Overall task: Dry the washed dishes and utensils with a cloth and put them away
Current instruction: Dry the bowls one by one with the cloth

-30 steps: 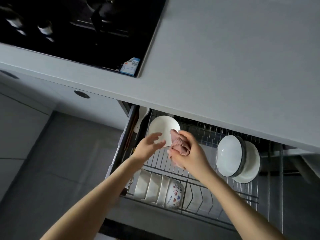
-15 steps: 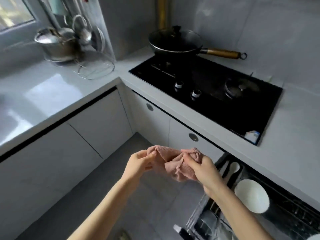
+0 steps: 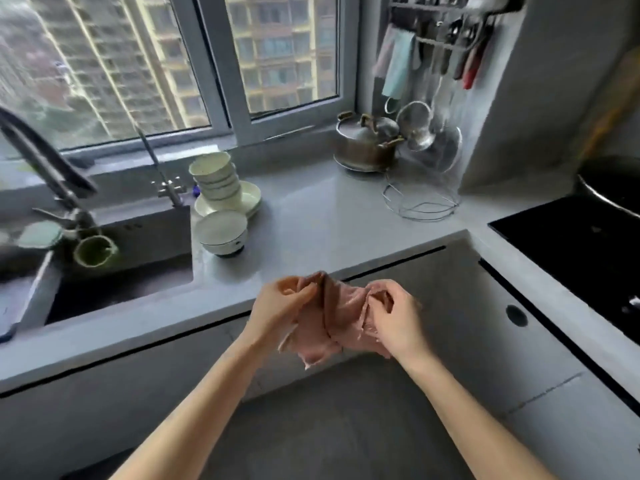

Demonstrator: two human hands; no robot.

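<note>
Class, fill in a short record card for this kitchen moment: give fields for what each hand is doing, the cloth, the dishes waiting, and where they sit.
left hand: left hand pinches one end of the cloth
right hand: right hand pinches the other end
cloth: crumpled pink cloth, held between both hands in front of the counter edge
dishes waiting: stack of pale bowls on a pale plate; nearer, a white bowl set in another bowl
location: grey countertop, just right of the dark sink
</note>
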